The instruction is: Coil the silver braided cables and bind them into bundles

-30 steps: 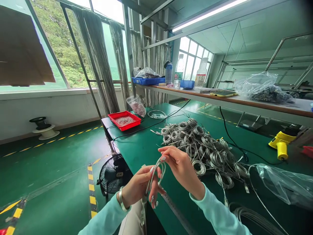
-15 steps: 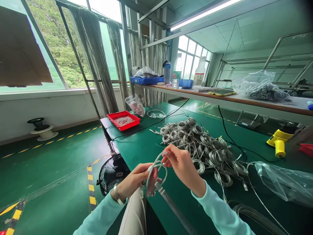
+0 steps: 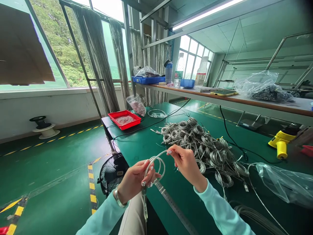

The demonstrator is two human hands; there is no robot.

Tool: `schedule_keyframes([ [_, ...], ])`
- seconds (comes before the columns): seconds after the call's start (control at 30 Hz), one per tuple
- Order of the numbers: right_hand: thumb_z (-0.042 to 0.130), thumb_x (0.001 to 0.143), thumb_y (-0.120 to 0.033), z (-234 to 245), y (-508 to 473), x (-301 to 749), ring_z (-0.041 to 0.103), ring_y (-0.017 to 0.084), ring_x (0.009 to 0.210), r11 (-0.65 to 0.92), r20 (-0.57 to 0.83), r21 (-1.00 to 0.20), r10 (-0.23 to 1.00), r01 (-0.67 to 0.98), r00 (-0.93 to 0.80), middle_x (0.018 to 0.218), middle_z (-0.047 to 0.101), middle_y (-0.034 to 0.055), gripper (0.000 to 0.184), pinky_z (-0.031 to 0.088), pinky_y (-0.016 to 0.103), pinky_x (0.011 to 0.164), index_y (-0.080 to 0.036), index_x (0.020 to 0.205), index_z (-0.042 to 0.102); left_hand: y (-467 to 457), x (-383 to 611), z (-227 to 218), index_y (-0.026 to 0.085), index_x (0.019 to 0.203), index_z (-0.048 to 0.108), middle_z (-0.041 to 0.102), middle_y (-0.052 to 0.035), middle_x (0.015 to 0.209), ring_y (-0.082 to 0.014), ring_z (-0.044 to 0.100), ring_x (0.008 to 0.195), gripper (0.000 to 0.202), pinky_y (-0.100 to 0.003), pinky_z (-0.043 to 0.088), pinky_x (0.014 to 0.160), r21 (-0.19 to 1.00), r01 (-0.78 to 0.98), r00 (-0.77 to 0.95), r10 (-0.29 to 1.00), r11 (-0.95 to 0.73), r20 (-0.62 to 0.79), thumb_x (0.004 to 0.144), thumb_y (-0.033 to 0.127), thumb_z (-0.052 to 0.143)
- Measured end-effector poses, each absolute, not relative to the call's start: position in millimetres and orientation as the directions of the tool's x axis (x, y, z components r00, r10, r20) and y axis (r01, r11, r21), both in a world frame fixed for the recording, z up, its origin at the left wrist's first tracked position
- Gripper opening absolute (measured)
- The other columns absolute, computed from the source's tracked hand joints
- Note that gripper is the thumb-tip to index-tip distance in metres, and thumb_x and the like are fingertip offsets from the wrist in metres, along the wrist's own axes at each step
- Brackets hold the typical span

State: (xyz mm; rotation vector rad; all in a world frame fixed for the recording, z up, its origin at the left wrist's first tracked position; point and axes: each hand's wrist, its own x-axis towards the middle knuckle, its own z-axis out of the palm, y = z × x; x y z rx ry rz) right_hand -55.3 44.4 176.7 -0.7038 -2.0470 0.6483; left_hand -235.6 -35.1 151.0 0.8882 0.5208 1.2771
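Note:
My left hand (image 3: pixel 137 179) is closed around a small coil of silvery grey cable (image 3: pixel 156 164), held above the near edge of the green table (image 3: pixel 139 148). My right hand (image 3: pixel 187 163) pinches the same cable at the top of the loop, between thumb and forefinger. A loose end of the cable hangs down below my left hand. Just beyond my right hand lies a big pile of coiled cables (image 3: pixel 202 147) of the same kind.
A red tray (image 3: pixel 124 119) of wires and a plastic bag (image 3: pixel 137 105) sit at the table's far left. A yellow tool (image 3: pixel 281 142) and a clear bag (image 3: pixel 286 184) lie right. A metal ruler (image 3: pixel 174 209) runs along the near edge. A fan (image 3: pixel 111 173) stands on the floor.
My right hand has drawn the cable up and round, adding to the loop. My left hand has shifted slightly and keeps its grip on the coil.

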Motion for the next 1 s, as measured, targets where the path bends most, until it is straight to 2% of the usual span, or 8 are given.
schedule_keyframes([
  [0.1, 0.039, 0.096, -0.048, 176, 44, -56, 0.044, 0.009, 0.039, 0.728, 0.564, -0.632, 0.666, 0.265, -0.488, 0.045, 0.04, -0.0063, 0.038, 0.032, 0.02, 0.045, -0.02, 0.078, 0.059, -36, -235, 150, 0.014, 0.071, 0.058, 0.038, 0.0053, 0.039, -0.0114, 0.046, 0.044, 0.021, -0.032, 0.046, 0.073, 0.814, -0.577, 0.272, 0.955, 0.065, 0.117, 0.085, 0.03, 0.056],
  [0.33, 0.041, 0.096, -0.046, 163, 45, -62, 0.044, 0.008, 0.039, 0.675, 0.498, -0.693, 0.703, 0.256, -0.507, 0.046, 0.039, -0.0069, 0.038, 0.032, 0.02, 0.046, -0.019, 0.078, 0.059, -38, -236, 145, 0.013, 0.075, 0.059, 0.031, 0.0079, 0.042, -0.005, 0.023, 0.033, 0.018, -0.02, 0.037, 0.046, 0.721, -0.676, 0.382, 0.908, 0.149, 0.171, 0.084, 0.028, 0.055],
  [0.43, 0.042, 0.094, -0.049, 146, 42, -66, 0.044, 0.007, 0.038, 0.611, 0.457, -0.752, 0.754, 0.247, -0.473, 0.045, 0.039, -0.0068, 0.04, 0.031, 0.019, 0.044, -0.018, 0.077, 0.06, -41, -236, 142, 0.013, 0.077, 0.059, 0.022, 0.01, 0.039, -0.0046, 0.016, 0.032, 0.024, -0.018, 0.033, 0.043, 0.664, -0.71, 0.401, 0.91, 0.236, 0.105, 0.091, 0.027, 0.047],
  [0.6, 0.041, 0.09, -0.059, 108, 21, -71, 0.04, 0.007, 0.033, 0.286, 0.178, -0.946, 0.849, 0.149, -0.497, 0.045, 0.042, -0.0068, 0.046, 0.027, 0.018, 0.034, -0.016, 0.09, 0.059, -50, -243, 132, 0.013, 0.079, 0.056, 0.021, 0.0116, 0.044, -0.0022, 0.013, 0.029, 0.025, -0.017, 0.031, 0.04, 0.658, -0.723, 0.317, 0.947, 0.21, 0.046, 0.095, 0.029, 0.045],
  [0.7, 0.051, 0.085, -0.06, 83, 4, -63, 0.046, 0.009, 0.038, -0.016, -0.024, -1.0, 0.813, 0.019, -0.582, 0.055, 0.051, -0.0072, 0.052, 0.039, 0.019, 0.038, -0.018, 0.115, 0.045, -56, -258, 125, 0.012, 0.082, 0.053, 0.03, 0.0108, 0.052, 0.0005, 0.014, 0.03, 0.019, -0.016, 0.029, 0.038, 0.597, -0.798, 0.129, 0.99, 0.074, 0.05, 0.095, 0.023, 0.044],
  [0.77, 0.058, 0.081, -0.055, 67, -7, -48, 0.05, 0.01, 0.043, -0.13, -0.145, -0.989, 0.811, 0.067, -0.566, 0.059, 0.053, -0.0065, 0.048, 0.045, 0.022, 0.044, -0.019, 0.11, 0.045, -59, -269, 120, 0.012, 0.084, 0.052, 0.033, 0.0102, 0.054, -0.0001, 0.021, 0.031, 0.018, -0.017, 0.031, 0.039, 0.544, -0.838, -0.021, 1.0, -0.029, 0.021, 0.097, 0.018, 0.04],
  [0.87, 0.059, 0.083, -0.036, 47, -18, -16, 0.059, 0.013, 0.054, -0.018, -0.21, -0.905, 0.887, 0.425, -0.411, 0.071, 0.063, -0.0003, 0.018, 0.045, 0.022, 0.049, -0.02, 0.091, 0.056, -61, -281, 114, 0.011, 0.085, 0.051, 0.031, 0.01, 0.05, -0.0029, 0.032, 0.034, 0.023, -0.019, 0.035, 0.041, 0.529, -0.832, -0.208, 0.978, -0.169, -0.015, 0.098, 0.011, 0.032],
  [1.0, 0.05, 0.089, -0.023, 28, -26, 30, 0.066, 0.016, 0.068, 0.424, 0.246, -0.588, 0.905, 0.689, -0.346, 0.082, 0.069, 0.0002, 0.014, 0.046, 0.022, 0.055, -0.025, 0.089, 0.064, -57, -282, 111, 0.011, 0.085, 0.053, 0.037, 0.0099, 0.051, -0.0026, 0.034, 0.034, 0.018, -0.019, 0.04, 0.042, 0.547, -0.766, -0.381, 0.924, -0.338, 0.038, 0.095, 0.009, 0.038],
])
